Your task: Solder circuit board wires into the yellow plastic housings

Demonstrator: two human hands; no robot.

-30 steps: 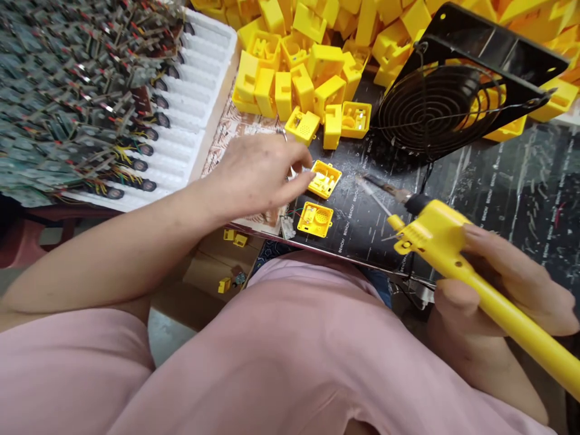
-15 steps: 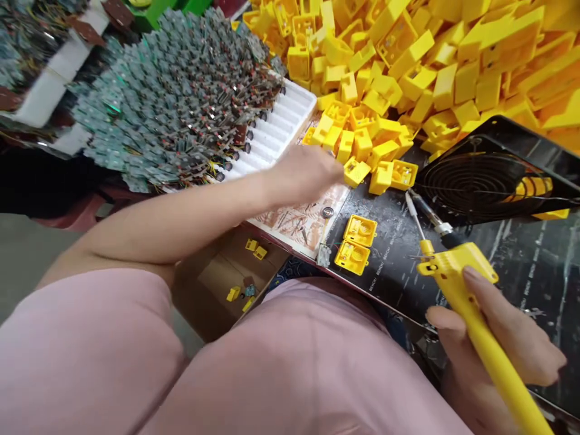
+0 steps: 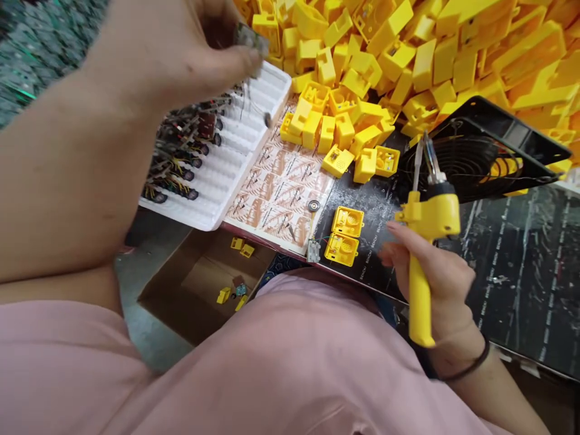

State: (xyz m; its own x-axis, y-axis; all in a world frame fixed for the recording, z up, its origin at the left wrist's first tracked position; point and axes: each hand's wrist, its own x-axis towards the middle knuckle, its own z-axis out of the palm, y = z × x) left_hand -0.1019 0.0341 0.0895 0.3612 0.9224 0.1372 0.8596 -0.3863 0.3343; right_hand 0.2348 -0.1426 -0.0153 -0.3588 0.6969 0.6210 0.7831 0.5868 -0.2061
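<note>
Above the white foam tray (image 3: pixel 222 205), my left hand (image 3: pixel 181 66) pinches a small grey circuit board (image 3: pixel 249 39) between thumb and fingers. Thin wires hang from it, with a small dark round part (image 3: pixel 267 119) on the end, blurred. My right hand (image 3: pixel 437 278) grips the handle of a yellow soldering gun (image 3: pixel 421 296), its metal tip pointing up and away beside a thin feed tube. Two opened yellow case halves (image 3: pixel 347 222) lie on the black bench, joined by wires to another circuit board (image 3: pixel 313 250). A round black speaker-like disc (image 3: pixel 313 206) sits beside them.
Rows of wired circuit boards (image 3: pixel 181 145) fill part of the tray. Yellow cases (image 3: pixel 357 72) are heaped at the back. A black fan (image 3: pixel 471 151) stands tilted behind the soldering gun. Below the bench edge is a cardboard box (image 3: pixel 194 290) with a few parts.
My left hand has come back up and left from the bench near the yellow cases, now with a circuit board showing in it. My right hand has turned the soldering gun more upright.
</note>
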